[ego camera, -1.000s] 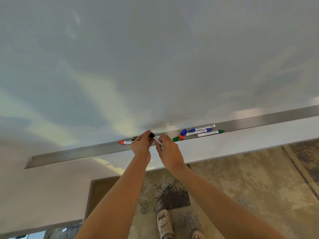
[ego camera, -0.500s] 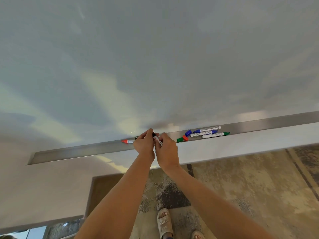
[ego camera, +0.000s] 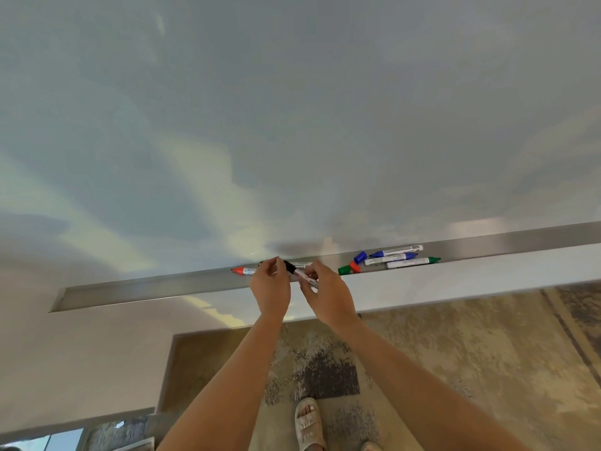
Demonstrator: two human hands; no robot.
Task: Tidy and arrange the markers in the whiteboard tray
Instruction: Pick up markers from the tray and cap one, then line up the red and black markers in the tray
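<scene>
A long metal whiteboard tray point(ego camera: 146, 286) runs below the whiteboard. My right hand point(ego camera: 328, 296) holds the white barrel of a black marker point(ego camera: 299, 273), and my left hand point(ego camera: 270, 286) pinches its black cap end, just in front of the tray. A red-tipped marker point(ego camera: 243, 271) lies in the tray left of my hands, and another marker point(ego camera: 302, 264) lies behind them. To the right lie two blue markers point(ego camera: 395, 251) point(ego camera: 390, 259), a green marker point(ego camera: 412, 262), and loose blue point(ego camera: 360, 256), red point(ego camera: 355, 267) and green point(ego camera: 344, 270) caps.
The whiteboard point(ego camera: 292, 125) fills the upper view. Below the tray is a white ledge point(ego camera: 455, 281), then patterned carpet point(ego camera: 455, 353). My sandalled foot point(ego camera: 309, 421) stands on the floor beneath my arms.
My hands shifted slightly apart; the black cap end now shows between them, where half a second ago they were pressed close together over the marker.
</scene>
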